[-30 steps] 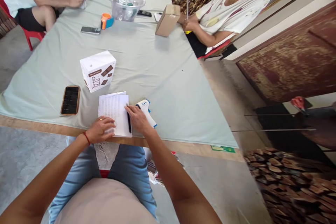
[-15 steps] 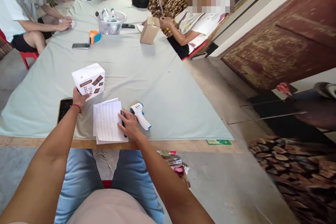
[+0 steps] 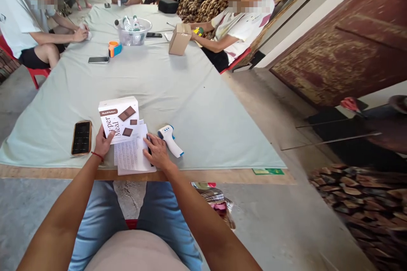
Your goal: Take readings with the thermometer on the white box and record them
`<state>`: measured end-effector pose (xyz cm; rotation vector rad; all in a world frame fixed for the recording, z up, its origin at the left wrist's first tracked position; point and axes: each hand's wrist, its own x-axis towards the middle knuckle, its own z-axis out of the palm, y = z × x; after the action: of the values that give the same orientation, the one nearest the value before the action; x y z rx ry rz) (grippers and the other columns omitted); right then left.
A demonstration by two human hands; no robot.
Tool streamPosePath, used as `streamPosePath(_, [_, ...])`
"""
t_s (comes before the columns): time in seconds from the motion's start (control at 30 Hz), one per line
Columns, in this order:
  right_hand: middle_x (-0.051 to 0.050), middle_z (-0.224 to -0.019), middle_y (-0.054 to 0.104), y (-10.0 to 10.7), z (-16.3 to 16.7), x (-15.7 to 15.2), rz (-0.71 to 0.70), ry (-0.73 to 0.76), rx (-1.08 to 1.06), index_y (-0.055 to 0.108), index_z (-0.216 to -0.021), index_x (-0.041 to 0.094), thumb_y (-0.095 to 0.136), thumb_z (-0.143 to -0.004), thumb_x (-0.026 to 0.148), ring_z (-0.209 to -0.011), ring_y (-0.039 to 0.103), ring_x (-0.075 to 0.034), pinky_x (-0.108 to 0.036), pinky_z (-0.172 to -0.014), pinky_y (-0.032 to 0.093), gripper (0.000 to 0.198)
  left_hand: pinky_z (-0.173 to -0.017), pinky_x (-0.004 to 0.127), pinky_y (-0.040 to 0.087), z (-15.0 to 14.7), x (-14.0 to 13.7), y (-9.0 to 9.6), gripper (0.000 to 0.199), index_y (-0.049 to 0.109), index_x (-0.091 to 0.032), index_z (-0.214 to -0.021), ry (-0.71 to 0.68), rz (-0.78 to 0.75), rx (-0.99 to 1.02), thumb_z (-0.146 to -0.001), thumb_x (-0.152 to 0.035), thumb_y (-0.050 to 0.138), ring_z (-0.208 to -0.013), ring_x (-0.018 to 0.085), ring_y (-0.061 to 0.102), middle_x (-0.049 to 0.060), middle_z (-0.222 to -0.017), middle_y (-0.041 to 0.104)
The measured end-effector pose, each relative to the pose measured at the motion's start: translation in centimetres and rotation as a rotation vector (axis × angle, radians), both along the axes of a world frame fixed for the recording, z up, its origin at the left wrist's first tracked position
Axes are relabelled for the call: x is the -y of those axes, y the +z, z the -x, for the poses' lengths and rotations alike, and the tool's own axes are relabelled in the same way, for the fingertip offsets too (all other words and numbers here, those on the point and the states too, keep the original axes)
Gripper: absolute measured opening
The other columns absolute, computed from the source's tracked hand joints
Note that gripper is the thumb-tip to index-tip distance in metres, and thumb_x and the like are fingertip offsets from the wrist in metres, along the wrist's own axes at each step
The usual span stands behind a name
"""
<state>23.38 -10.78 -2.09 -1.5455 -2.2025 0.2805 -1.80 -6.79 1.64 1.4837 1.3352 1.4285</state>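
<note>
Box [image 3: 122,120], white with brown print, is held in the left hand [image 3: 103,140] above the papers [image 3: 132,161], whose upper part is hidden by it. It is gripped near its lower left corner, with the thumb laid on the printed face; that face is tilted upward. Whether the papers are touched by it cannot be told. By its look, thin stiff card may be expected: light, smooth, easily dented if squeezed. It would best be held across its narrow sides.

The right hand [image 3: 156,151] is laid, fingers spread, over the papers' right side and a dark pen [image 3: 149,149]; whether the pen is gripped cannot be told. Just to the right, a thermometer [image 3: 171,140] is placed; to the left, a phone [image 3: 82,138]. Little room is left toward the near edge of the table [image 3: 229,176]. Wider room is offered beyond the box, toward the carton [image 3: 179,40], and past the thermometer.
</note>
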Motion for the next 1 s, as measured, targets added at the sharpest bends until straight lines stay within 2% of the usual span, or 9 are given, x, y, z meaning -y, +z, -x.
streamPosePath(0.13, [-0.012, -0.147, 0.049, -0.2, -0.1, -0.1, 0.008, -0.002, -0.037, 0.06, -0.133, 0.021, 0.054, -0.086, 0.03, -0.134, 0.042, -0.03, -0.048, -0.109, 0.032, 0.048, -0.095, 0.047, 0.05, -0.3, 0.6, -0.9, 0.054, 0.055, -0.018, -0.124, 0.11, -0.057, -0.213, -0.089, -0.059, 0.053, -0.108, 0.029, 0.062, 0.012, -0.115, 0.067])
streamPosePath(0.33, [-0.014, -0.142, 0.052, -0.1, -1.3, 0.1, -0.033, -0.008, -0.253, 0.053, -0.138, 0.019, 0.049, -0.091, 0.039, -0.13, 0.047, -0.027, -0.045, -0.107, 0.039, 0.051, -0.091, 0.048, 0.05, -0.2, 0.7, -1.3, 0.053, 0.054, -0.019, -0.127, 0.116, -0.08, -0.333, -0.092, -0.058, 0.046, -0.103, 0.029, 0.062, 0.013, -0.108, 0.066])
streamPosePath(0.43, [-0.017, -0.139, 0.052, 0.4, -2.8, 0.4, -0.086, -0.278, -0.227, 0.056, -0.132, 0.018, 0.051, -0.089, 0.042, -0.128, 0.047, -0.032, -0.049, -0.104, 0.039, 0.049, -0.09, 0.048, 0.05, -0.2, 0.8, -1.5, 0.054, 0.054, -0.018, -0.126, 0.121, -0.076, -0.343, -0.092, -0.059, 0.044, -0.103, 0.03, 0.061, 0.013, -0.107, 0.065])
streamPosePath(0.5, [-0.022, -0.133, 0.054, 0.9, -3.9, 0.4, 0.004, -0.49, -0.123, 0.057, -0.13, 0.014, 0.058, -0.084, 0.041, -0.123, 0.049, -0.036, -0.052, -0.099, 0.04, 0.052, -0.09, 0.048, 0.05, -0.3, 0.8, -1.6, 0.054, 0.055, -0.018, -0.125, 0.12, -0.07, -0.343, -0.092, -0.059, 0.044, -0.103, 0.03, 0.061, 0.013, -0.107, 0.065])
streamPosePath(0.57, [-0.024, -0.123, 0.058, 1.4, -4.8, 0.2, 0.156, -0.582, -0.049, 0.058, -0.128, 0.011, 0.061, -0.08, 0.037, -0.116, 0.053, -0.037, -0.05, -0.094, 0.042, 0.055, -0.09, 0.047, 0.05, -0.3, 0.8, -1.7, 0.054, 0.056, -0.018, -0.124, 0.122, -0.068, -0.336, -0.092, -0.06, 0.044, -0.104, 0.03, 0.061, 0.013, -0.107, 0.065])
streamPosePath(0.67, [-0.02, -0.111, 0.063, 2.4, -4.9, -0.1, 0.293, -0.585, -0.173, 0.061, -0.12, 0.012, 0.058, -0.077, 0.033, -0.106, 0.058, -0.033, -0.044, -0.089, 0.045, 0.048, -0.092, 0.048, 0.049, -0.3, 0.8, -1.9, 0.054, 0.056, -0.018, -0.123, 0.124, -0.067, -0.328, -0.092, -0.06, 0.044, -0.106, 0.03, 0.06, 0.013, -0.11, 0.064])
streamPosePath(0.83, [-0.005, -0.089, 0.067, 3.8, -0.5, 1.4, 0.286, -0.412, -0.877, 0.062, -0.102, 0.019, 0.056, -0.072, 0.042, -0.08, 0.06, -0.02, -0.032, -0.074, 0.048, 0.039, -0.094, 0.048, 0.048, -0.4, 0.8, -2.1, 0.054, 0.055, -0.018, -0.125, 0.113, -0.069, -0.322, -0.092, -0.059, 0.043, -0.108, 0.029, 0.059, 0.013, -0.114, 0.064])
streamPosePath(0.9, [0.001, -0.066, 0.06, 4.2, 2.3, 2.4, 0.424, -0.262, -0.986, 0.061, -0.08, 0.021, 0.056, -0.071, 0.043, -0.062, 0.053, -0.016, -0.028, -0.062, 0.044, 0.024, -0.095, 0.048, 0.047, -0.5, 0.8, -2.2, 0.054, 0.054, -0.018, -0.124, 0.12, -0.068, -0.325, -0.092, -0.06, 0.043, -0.108, 0.029, 0.059, 0.013, -0.115, 0.064])
streamPosePath(1.0, [0.004, -0.051, 0.051, 4.5, 5.9, 3.2, 0.531, -0.226, -1.03, 0.054, -0.062, 0.022, 0.058, -0.07, 0.046, -0.052, 0.046, -0.013, -0.027, -0.055, 0.039, 0.026, -0.094, 0.047, 0.047, -0.5, 0.7, -2.2, 0.055, 0.055, -0.017, -0.122, 0.135, -0.066, -0.325, -0.091, -0.061, 0.044, -0.106, 0.028, 0.059, 0.013, -0.112, 0.064])
